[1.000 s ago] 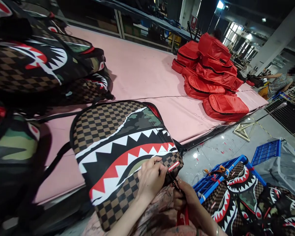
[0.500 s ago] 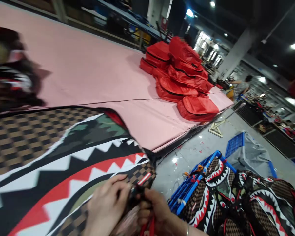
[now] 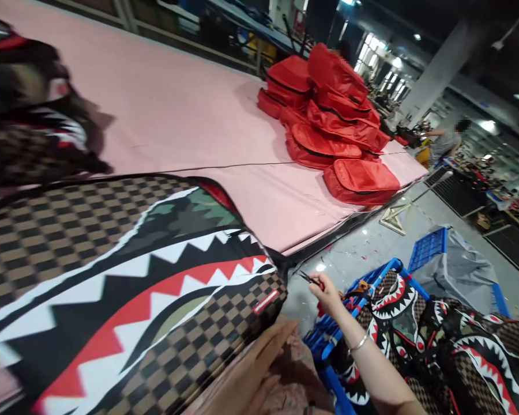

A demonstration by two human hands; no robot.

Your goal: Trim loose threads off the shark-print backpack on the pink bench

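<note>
A backpack point(image 3: 125, 288) printed with a shark mouth, brown checks and camouflage lies close in front of me, on the edge of the pink table point(image 3: 177, 115). My left hand point(image 3: 259, 360) is blurred and lies against the backpack's lower edge; its grip is unclear. My right hand point(image 3: 328, 295) is held out to the right, away from the backpack and over the grey floor. It pinches a small pair of red-handled snips point(image 3: 309, 280) with the tips pointing left. A thin bracelet is on that wrist.
A blue crate point(image 3: 395, 266) at my lower right holds several more shark-print backpacks. A pile of red bags point(image 3: 337, 115) sits far on the table. Dark backpacks point(image 3: 30, 127) are heaped at the left. A person point(image 3: 447, 141) works in the background.
My right hand has left the backpack's corner and swung out right with the snips. My left hand has dropped below the backpack's edge. The view moved closer to the backpack.
</note>
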